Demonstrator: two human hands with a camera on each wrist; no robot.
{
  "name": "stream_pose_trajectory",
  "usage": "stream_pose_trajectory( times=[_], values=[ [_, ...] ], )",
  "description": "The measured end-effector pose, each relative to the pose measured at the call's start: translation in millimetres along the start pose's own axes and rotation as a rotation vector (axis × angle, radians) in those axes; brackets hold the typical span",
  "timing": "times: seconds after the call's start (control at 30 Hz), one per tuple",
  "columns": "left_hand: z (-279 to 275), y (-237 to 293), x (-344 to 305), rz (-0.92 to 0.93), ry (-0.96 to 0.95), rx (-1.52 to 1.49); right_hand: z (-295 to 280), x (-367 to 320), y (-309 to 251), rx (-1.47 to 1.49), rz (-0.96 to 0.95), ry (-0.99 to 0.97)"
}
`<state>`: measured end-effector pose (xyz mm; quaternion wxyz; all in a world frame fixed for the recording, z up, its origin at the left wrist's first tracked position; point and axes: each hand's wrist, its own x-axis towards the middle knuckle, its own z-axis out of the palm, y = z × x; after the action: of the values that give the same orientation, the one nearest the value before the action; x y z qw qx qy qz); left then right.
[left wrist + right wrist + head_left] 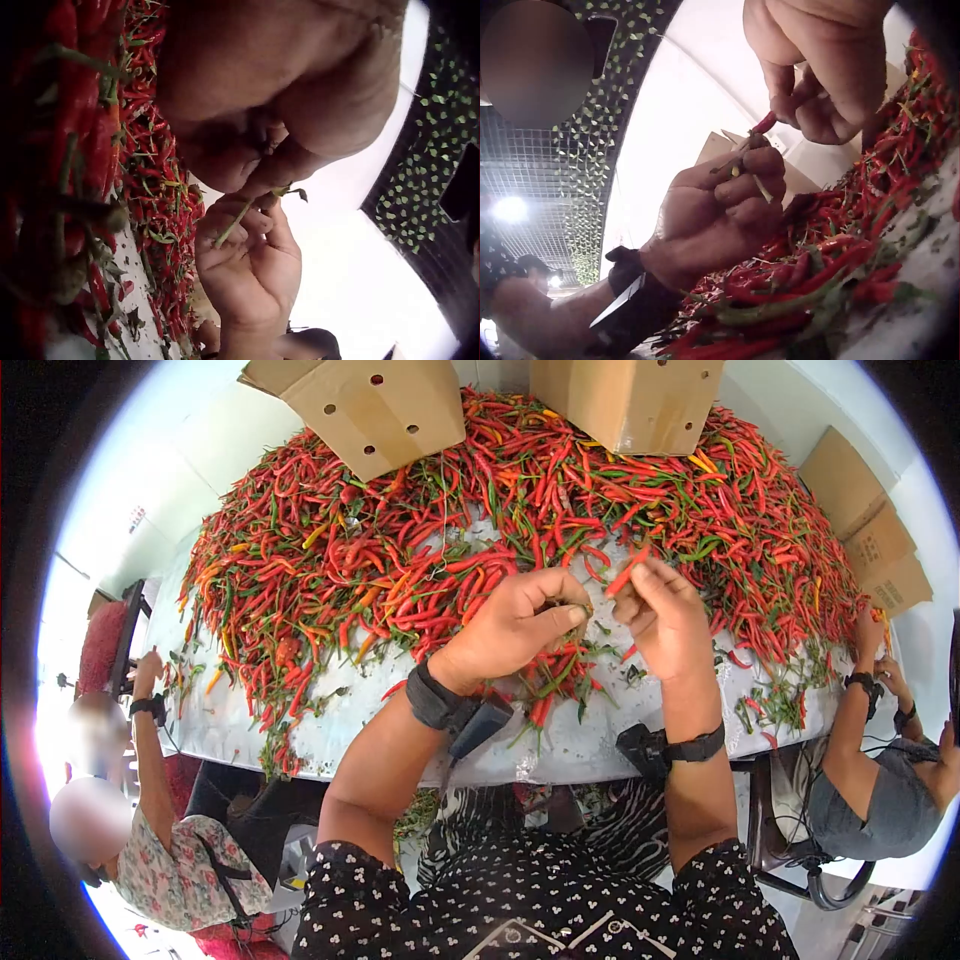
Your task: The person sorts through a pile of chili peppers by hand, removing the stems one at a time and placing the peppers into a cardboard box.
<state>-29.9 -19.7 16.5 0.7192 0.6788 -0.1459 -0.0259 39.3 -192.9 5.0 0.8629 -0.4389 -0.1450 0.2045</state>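
Observation:
Over the near part of the table, my two hands are close together. The left hand (522,622) has its fingers curled and pinches a few green stems (763,187) between thumb and fingers. One thin green stem (234,225) sticks out below its fingertips in the left wrist view. My right hand (663,615) pinches a red chili pepper (627,573) between thumb and fingers. In the right wrist view only the tip of that chili (766,122) shows, close to the left hand's stems. Beneath the hands lies a small heap of red chilies with green stems (548,678).
A large pile of red chilies (330,560) spreads over the white table (600,745). Two cardboard boxes (375,415) stand at the back, and cardboard (880,550) leans at the right. People work at the left and right edges, one reaching an arm (845,720) to the pile.

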Motion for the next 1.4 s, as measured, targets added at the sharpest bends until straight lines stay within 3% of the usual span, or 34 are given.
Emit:
stream_pose_trajectory(
  times=[0.07,0.17,0.27,0.4,0.47,0.5,0.53,0.6,0.63,0.67,0.73,0.8,0.83,0.87,0.9,0.93,1.03,1.07,1.13,1.17,1.2,1.27,1.3,1.4],
  values=[
    [0,10,-4,-0.011,-0.003,-0.027,-9,2,-5,0.081,-0.027,0.037],
    [-8,28,-15,-0.004,0.184,0.122,-15,1,-14,0.155,-0.06,0.062],
    [-25,55,-54,-0.019,0.345,0.5,-11,-1,-14,0.113,-0.051,0.01],
    [-42,81,-126,-0.259,0.491,0.813,0,-8,-7,0.079,0.081,-0.105],
    [-58,71,-168,-0.3,0.535,1.043,19,-17,-8,-0.05,0.154,-0.025],
    [-52,76,-178,-0.342,0.589,1.096,13,-15,-4,-0.069,0.139,-0.19],
    [-51,73,-188,-0.342,0.591,1.097,10,-16,-2,-0.069,0.139,-0.192],
    [-47,69,-200,-0.192,0.601,1.475,14,-19,-2,-0.452,0.254,-0.296],
    [-45,68,-201,-0.243,0.569,1.374,18,-22,-3,-0.697,0.223,-0.367],
    [-47,61,-202,-0.198,0.468,1.401,22,-26,0,-0.7,0.22,-0.379],
    [-36,62,-184,-0.321,0.26,1.123,27,-33,4,-1.08,0.163,-0.671],
    [-27,54,-164,-0.295,0.043,1.001,37,-41,4,-1.128,0.229,-0.789],
    [-29,44,-155,-0.174,-0.105,1.099,38,-43,8,-1.133,0.317,-0.807],
    [-28,38,-145,-0.169,-0.102,1.104,36,-43,12,-1.136,0.406,-0.821],
    [-27,33,-135,-0.117,-0.129,1.129,30,-37,17,-1.248,0.233,-0.896],
    [-28,29,-125,-0.064,-0.159,1.155,25,-33,19,-1.25,0.226,-0.894],
    [-46,17,-95,0.014,-0.174,1.197,9,-14,21,-1.361,-0.132,-0.641],
    [-48,19,-84,0.017,-0.18,1.2,10,-8,15,-1.36,-0.135,-0.634],
    [-52,24,-62,-0.031,-0.091,1.232,12,-1,1,-1.154,0.077,-0.36],
    [-57,20,-52,0.135,-0.027,1.248,20,-5,-10,-0.878,0.121,-0.276],
    [-54,27,-42,0.14,-0.035,1.249,23,-6,-19,-0.877,0.118,-0.268],
    [-48,40,-25,0.01,0.077,1.258,24,-6,-30,-0.335,0.15,-0.179],
    [-44,41,-17,0.081,0.105,1.198,20,-3,-28,-0.203,0.102,-0.152],
    [-39,32,3,0.106,-0.026,1.179,2,4,-17,0.027,0.137,-0.09]
  ],
)
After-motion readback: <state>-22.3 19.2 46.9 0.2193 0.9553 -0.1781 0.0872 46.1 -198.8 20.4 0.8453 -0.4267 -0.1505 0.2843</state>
